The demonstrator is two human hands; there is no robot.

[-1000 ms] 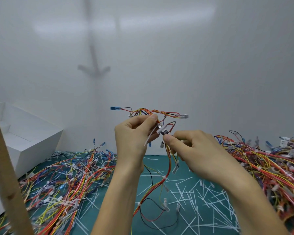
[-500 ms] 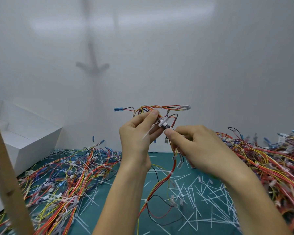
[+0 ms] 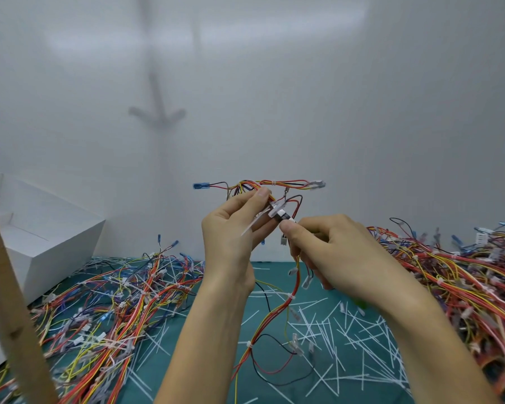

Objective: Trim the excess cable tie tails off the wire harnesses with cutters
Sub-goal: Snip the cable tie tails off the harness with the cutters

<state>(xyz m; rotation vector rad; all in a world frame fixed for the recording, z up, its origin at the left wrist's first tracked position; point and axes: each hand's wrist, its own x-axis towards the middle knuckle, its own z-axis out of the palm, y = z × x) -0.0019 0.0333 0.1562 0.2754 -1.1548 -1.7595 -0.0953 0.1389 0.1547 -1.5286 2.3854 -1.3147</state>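
Note:
My left hand holds a wire harness of red, yellow and black wires up in front of the wall, pinching it between thumb and fingers. A white cable tie tail sticks out down-left from the tie at my fingertips. My right hand grips small cutters, whose dark tip sits at the tie's head, touching it. A bit of green handle shows under that hand. The rest of the harness hangs down to the green mat.
A heap of harnesses lies on the left of the mat, and a larger heap on the right. Cut white tie tails litter the middle. A white box stands at the left, a wooden post near me.
Both hands and the harness have lifted slightly in view, and the cutter tip has closed in on the tie head. Both grips are unchanged.

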